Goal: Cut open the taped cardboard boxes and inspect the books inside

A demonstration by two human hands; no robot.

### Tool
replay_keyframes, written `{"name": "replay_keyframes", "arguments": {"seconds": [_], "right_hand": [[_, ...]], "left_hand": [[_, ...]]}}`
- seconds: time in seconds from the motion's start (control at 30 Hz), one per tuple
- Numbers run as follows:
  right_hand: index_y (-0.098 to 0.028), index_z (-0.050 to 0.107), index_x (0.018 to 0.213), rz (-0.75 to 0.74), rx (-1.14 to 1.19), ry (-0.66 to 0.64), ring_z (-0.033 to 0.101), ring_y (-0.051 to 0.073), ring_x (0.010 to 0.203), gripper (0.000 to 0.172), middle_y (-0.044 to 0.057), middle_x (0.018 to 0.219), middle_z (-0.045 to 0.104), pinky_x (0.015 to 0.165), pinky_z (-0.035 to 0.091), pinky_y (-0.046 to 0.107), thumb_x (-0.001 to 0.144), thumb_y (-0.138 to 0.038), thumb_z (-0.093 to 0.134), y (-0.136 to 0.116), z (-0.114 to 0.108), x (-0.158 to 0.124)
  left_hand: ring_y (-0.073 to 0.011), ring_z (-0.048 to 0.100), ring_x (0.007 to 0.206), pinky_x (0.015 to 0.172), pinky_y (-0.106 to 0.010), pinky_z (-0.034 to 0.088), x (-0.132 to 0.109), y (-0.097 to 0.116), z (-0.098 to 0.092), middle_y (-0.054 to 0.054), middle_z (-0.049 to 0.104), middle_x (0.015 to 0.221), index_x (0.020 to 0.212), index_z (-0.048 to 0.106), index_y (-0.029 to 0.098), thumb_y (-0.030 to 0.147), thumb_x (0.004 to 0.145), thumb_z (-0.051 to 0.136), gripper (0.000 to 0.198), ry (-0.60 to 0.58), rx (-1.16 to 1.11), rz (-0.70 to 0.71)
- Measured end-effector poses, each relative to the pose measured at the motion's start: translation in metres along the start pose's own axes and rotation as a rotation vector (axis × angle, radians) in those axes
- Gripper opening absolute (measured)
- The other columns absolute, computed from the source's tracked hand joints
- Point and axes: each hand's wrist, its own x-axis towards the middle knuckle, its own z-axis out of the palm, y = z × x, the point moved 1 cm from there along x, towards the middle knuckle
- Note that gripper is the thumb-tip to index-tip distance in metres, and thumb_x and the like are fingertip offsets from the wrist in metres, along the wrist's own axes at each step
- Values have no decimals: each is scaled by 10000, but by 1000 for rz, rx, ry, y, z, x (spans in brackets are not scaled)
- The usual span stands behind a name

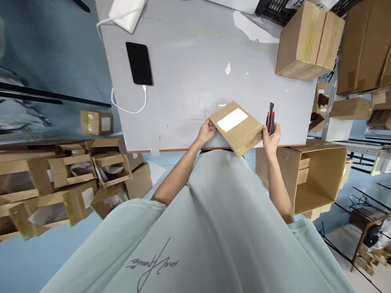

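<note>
A small closed cardboard box point(244, 128) with a white label point(232, 120) is held tilted at the table's front edge. My left hand point(207, 131) grips its left corner, with the fingers partly hidden behind the box. My right hand point(271, 138) is closed around a red and black box cutter point(270, 118) that points away from me. The side of that hand is at the box's right corner, and I cannot tell how firmly it supports the box.
On the grey table point(183, 73) lie a black phone point(139, 64) on a white cable and a white device point(126, 14). Two taped boxes point(308, 42) stand at the back right. A large open carton point(319, 179) is at right; several open boxes point(79, 167) are at left.
</note>
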Motion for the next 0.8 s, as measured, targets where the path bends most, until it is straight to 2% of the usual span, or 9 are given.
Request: {"name": "replay_keyframes", "arguments": {"seconds": [0.1,0.2,0.3,0.4,0.5,0.57,0.6,0.67,0.8], "right_hand": [[-179,533,1513,29,22,-47,760,270,801,605,148,1133,751,725,648,413,1132,-641,442,2,0,5],[-174,511,1566,-26,3,-105,760,266,774,643,137,1096,756,748,652,406,1142,-653,447,-4,3,-2],[-180,505,1606,-129,-103,-134,776,291,872,638,161,1164,755,798,667,425,1150,-622,440,-13,11,-10],[-191,516,1623,-243,-247,-83,769,337,1076,591,199,1271,739,912,669,489,1167,-544,388,-20,27,-14],[-176,517,1623,-224,-296,-4,734,380,1224,571,238,1349,713,994,646,566,1165,-480,364,-25,41,-19],[-170,506,1631,-188,-274,16,719,396,1270,574,253,1378,699,1025,632,597,1161,-465,359,-28,45,-23],[-172,500,1636,-180,-258,19,716,398,1279,576,254,1384,696,1035,628,603,1161,-463,355,-30,45,-25],[-181,494,1644,-184,-239,14,718,393,1279,576,248,1388,697,1047,626,601,1162,-460,346,-33,45,-27],[-179,524,1607,-207,-250,-1,718,380,1292,551,240,1412,696,1077,622,577,1152,-456,385,-41,45,-21]], "left_hand": [[-389,754,1293,1164,-607,582,5,2,3,-157,816,1353,1390,692,239,339,896,723,505,97,70,-59],[-451,732,1344,1181,-681,549,7,0,1,-150,835,1299,1307,718,269,415,946,681,392,67,125,-82],[-508,727,1334,1172,-745,519,12,1,0,-222,829,1252,1256,721,227,488,974,659,389,45,186,-152],[-518,697,1380,1212,-756,483,16,11,-7,-287,777,1367,1268,737,171,516,1003,654,443,100,256,-172],[-421,704,1399,1256,-641,514,11,36,-23,-235,714,1539,1428,721,164,539,1056,625,537,134,212,-37],[-352,717,1382,1211,-542,576,-1,62,-37,-164,713,1569,1487,718,204,588,1100,585,562,117,105,120],[-334,718,1374,1189,-511,593,-8,75,-43,-131,741,1530,1456,748,227,620,1118,560,551,88,68,167],[-325,744,1308,1162,-490,609,-23,99,-53,-99,798,1406,1357,811,238,653,1092,636,522,9,59,192],[-341,767,1233,1131,-510,625,-47,124,-66,-97,825,1313,1257,858,215,559,959,856,456,-3,125,172]]}}
